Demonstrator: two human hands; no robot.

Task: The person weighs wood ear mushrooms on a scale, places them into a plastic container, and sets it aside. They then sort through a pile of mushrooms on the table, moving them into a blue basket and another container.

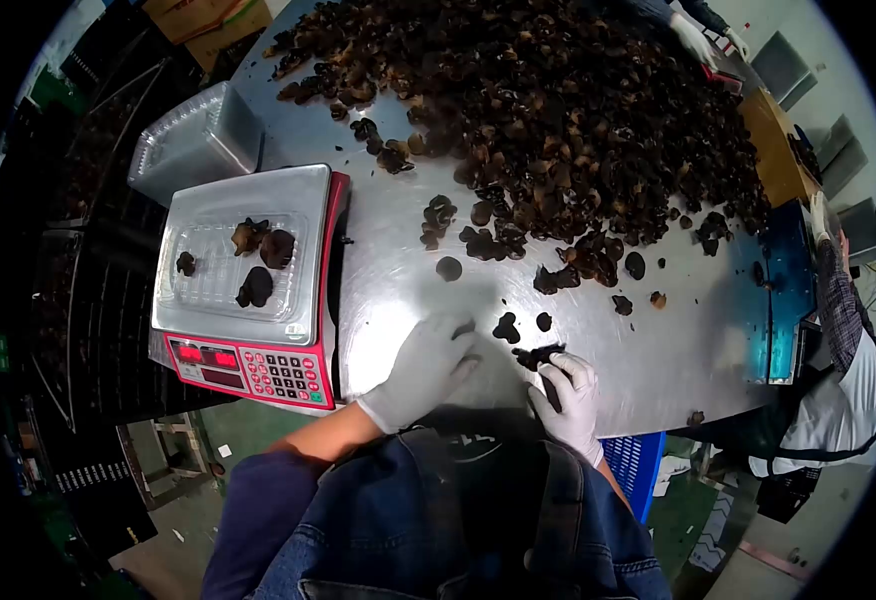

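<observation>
My left hand [423, 370], in a white glove, is a little blurred just above the table's front part, its fingers curled round a small dark wood ear mushroom [465, 327]. My right hand [570, 400], also gloved, is closed on another dark wood ear mushroom [552, 390] close to the table edge. Touching its fingertips is a ragged black piece [536, 356]. Two small loose pieces, one of them a wood ear [505, 327], lie just beyond. To the left, a clear plastic tray [303, 275] holding several wood ears rests on a red digital scale [331, 330].
A big heap of wood ears [558, 120] covers the far part of the metal table [388, 260]. Stacked clear trays [198, 140] stand behind the scale. A blue crate [636, 470] sits below the edge. Co-workers' gloved hands [693, 40] show at the far right.
</observation>
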